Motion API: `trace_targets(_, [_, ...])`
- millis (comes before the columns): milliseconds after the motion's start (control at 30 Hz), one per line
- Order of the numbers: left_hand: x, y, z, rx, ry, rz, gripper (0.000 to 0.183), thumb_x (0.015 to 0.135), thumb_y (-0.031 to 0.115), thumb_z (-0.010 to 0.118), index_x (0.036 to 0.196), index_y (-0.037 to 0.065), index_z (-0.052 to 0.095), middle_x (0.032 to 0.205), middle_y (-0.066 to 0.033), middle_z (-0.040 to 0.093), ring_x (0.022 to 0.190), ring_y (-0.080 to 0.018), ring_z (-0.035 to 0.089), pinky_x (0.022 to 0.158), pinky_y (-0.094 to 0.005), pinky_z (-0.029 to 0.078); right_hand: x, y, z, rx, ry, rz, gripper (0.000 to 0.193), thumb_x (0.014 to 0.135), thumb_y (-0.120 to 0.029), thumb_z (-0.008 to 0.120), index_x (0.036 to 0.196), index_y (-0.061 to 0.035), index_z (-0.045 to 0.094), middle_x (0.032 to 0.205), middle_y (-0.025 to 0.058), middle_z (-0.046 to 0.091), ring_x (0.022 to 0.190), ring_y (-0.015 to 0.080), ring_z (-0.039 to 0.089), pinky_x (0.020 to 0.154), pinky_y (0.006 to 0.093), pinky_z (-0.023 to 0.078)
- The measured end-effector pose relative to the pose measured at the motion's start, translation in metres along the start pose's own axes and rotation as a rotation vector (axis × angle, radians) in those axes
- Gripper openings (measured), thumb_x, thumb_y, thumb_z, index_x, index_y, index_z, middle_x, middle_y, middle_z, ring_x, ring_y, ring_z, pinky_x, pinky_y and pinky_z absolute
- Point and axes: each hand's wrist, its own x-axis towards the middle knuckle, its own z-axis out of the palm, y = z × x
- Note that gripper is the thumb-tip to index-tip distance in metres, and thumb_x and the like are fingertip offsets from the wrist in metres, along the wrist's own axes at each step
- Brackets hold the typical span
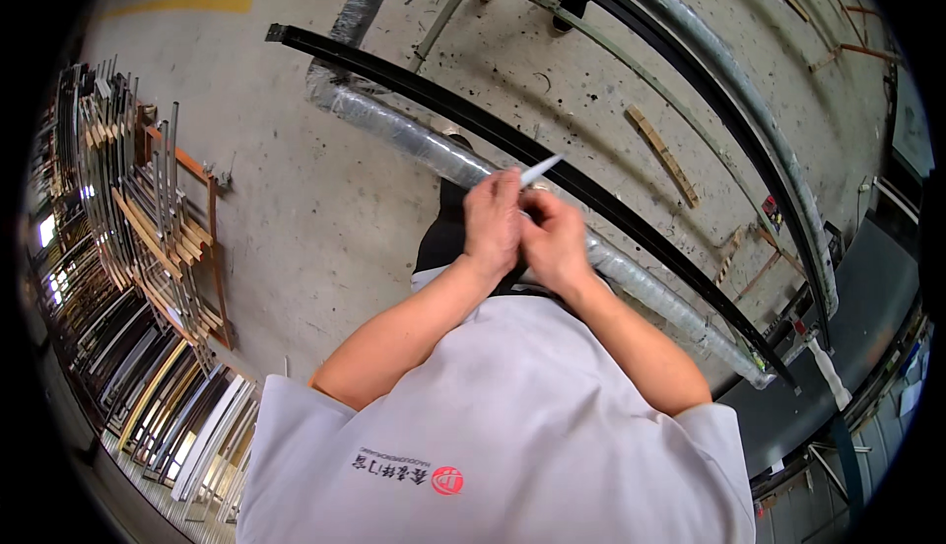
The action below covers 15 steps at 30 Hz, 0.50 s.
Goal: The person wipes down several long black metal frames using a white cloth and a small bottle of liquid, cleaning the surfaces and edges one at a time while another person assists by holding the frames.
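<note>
My left hand (491, 217) is closed, and a thin white tapered piece (540, 169) sticks out from its fingertips, pointing up and right. Whether it is a strip or a nozzle, I cannot tell. Pressed close beside it, my right hand (554, 246) has its fingers curled in; what they grip is hidden. Both hands are in front of my waist. Just beyond them a long black metal profile (424, 99) lies slantwise across a rail wrapped in clear plastic (394, 128).
Another black profile (724, 115) rests along the far wrapped rail (778, 130) of the stand. A wooden strip (662, 157) lies on the floor. Racks of long profiles (163, 209) stand at left. A dark grey panel (798, 416) is at right.
</note>
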Motion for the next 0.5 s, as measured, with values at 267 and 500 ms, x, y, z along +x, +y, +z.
trace_targets(267, [-0.015,0.014,-0.036,0.697,0.094,0.439,0.028,0.103,0.023,0.056,0.089,-0.001,0.062,0.08,-0.0101,0.062,0.072,-0.0213,0.058,0.064,-0.0372,0.048,0.003,-0.001,0.021,0.709,-0.047,0.403,0.029,0.103,-0.023,0.061,0.111,0.0032,0.069,0.096,0.0047,0.068,0.081,0.0118,0.062,0.072,0.0262,0.053])
trace_targets(500, [0.006,0.008,-0.065,0.994,-0.558,0.586,0.018,0.098,0.014,0.058,0.09,-0.002,0.062,0.085,-0.0185,0.063,0.075,-0.0361,0.063,0.065,-0.0435,0.049,0.023,0.001,-0.005,0.461,0.102,0.214,0.019,0.105,-0.017,0.057,0.11,-0.003,0.069,0.088,0.0034,0.068,0.069,0.0094,0.058,0.064,0.0242,0.049])
